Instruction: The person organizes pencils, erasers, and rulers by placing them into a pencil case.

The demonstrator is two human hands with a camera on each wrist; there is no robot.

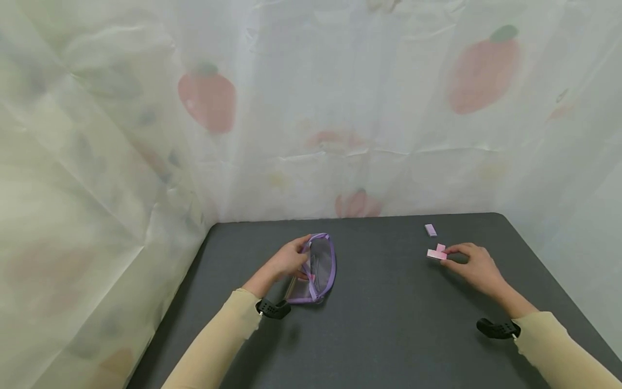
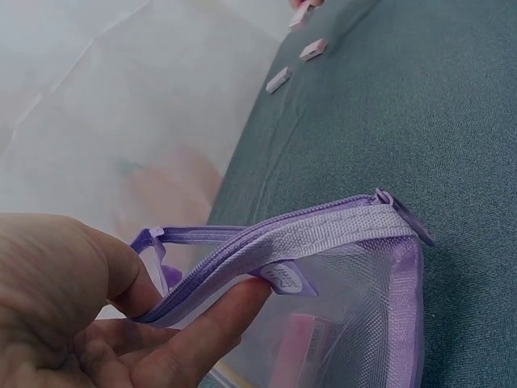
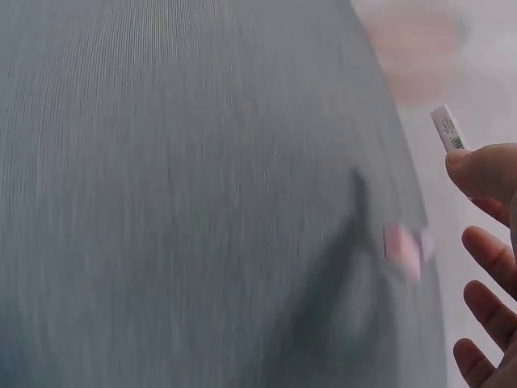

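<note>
On the near-left part of the dark grey table [image 1: 389,324] lies a purple mesh pouch [image 1: 318,267], its zipper edge lifted. The left hand [image 1: 286,262] pinches that zipper edge between thumb and forefinger; the left wrist view shows the thumb [image 2: 97,259] on the outside of the purple tape and a finger beneath it, holding the mouth of the pouch open. Through the mesh a pink thing (blurred, I cannot tell what it is) shows inside the pouch.

Well apart, toward the far right of the table, the right hand [image 1: 473,265] rests low on the surface with its fingertips at two small pink blocks [image 1: 437,253], which lie touching one another. Whether the fingers actually grip a block or only touch it is not plain from the head view; in the right wrist view the fingers [image 3: 485,259] look loosely spread, with a small pale piece just beyond the topmost fingertip, but that picture is smeared.

A little farther off, beyond the pink blocks, a small lilac block [image 1: 430,230] lies alone on the table, touching nothing.

Nothing lies on the bare stretch of table between the pouch and the blocks. A pale curtain printed with strawberries [image 1: 209,102] hangs behind the table and along its left side.
</note>
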